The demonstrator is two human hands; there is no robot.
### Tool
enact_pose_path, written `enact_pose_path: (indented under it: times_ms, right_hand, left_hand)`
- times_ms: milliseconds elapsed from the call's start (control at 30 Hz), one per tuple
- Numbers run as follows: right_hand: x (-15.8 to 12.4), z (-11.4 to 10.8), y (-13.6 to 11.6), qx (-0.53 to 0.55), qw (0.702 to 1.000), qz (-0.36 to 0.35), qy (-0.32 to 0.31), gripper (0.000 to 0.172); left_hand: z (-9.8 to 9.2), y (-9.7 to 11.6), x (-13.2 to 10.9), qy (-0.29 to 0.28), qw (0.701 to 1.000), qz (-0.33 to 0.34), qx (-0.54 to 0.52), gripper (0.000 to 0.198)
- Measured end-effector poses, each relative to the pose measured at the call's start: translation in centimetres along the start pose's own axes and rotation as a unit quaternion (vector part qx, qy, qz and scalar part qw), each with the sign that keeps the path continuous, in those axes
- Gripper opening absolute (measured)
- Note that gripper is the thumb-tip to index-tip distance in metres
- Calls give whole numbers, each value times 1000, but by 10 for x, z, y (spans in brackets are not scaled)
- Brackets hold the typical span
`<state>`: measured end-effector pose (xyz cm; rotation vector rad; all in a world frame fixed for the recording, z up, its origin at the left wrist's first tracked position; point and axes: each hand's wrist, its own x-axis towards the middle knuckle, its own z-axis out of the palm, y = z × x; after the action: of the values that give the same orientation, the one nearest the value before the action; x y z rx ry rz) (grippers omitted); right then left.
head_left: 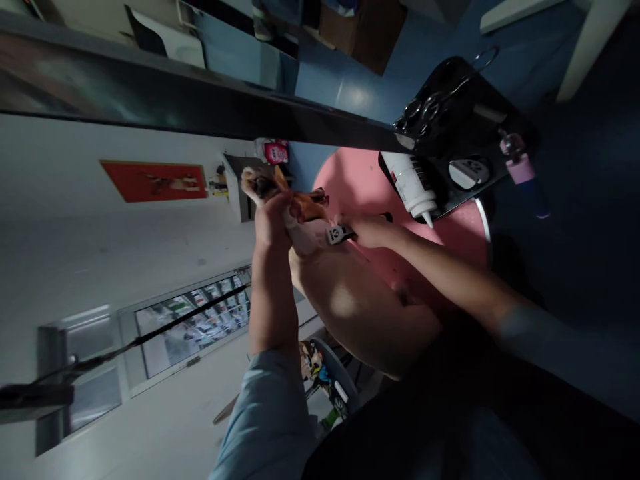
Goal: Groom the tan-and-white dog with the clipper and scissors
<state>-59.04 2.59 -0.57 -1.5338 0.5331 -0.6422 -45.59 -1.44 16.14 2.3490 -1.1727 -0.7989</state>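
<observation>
A tan dog (345, 300) with a short, smooth coat is on the round pink table (345, 170), and the view is tilted. My left hand (273, 217) is closed around the dog just behind its head (257, 185). My right hand (373, 230) grips a small hair clipper (339, 234) with a white and black face. The clipper's end lies against the pale fur of the dog's neck or chest. The fingers of my right hand are partly hidden. Part of the dog's rear is in deep shadow.
A dark metal bar (215, 100) crosses above the table. Beside it, a black tray (480, 127) holds several scissors (430, 110), a white nozzle bottle (410, 183), a white and black piece (469, 173) and a pink-and-blue-handled tool (523, 167). A tub (340, 373) of mixed items stands below.
</observation>
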Motion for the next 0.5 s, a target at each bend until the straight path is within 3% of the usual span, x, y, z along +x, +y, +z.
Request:
enact_pose_path:
  times_ms: [133,233,500]
  right_hand:
    - [-9,1,-9,-3,999,-31,-20,39]
    - [-14,8,-11,2,1000,-6,-7,40]
    - [-19,25,-7,17,1000,6,0,53]
  left_hand:
    - [1,-2,-9,2,1000,-6,-5,35]
    - [0,0,-10,16,1000,-5,-26,34]
    - [-11,-17,14,37,999,10,12,39]
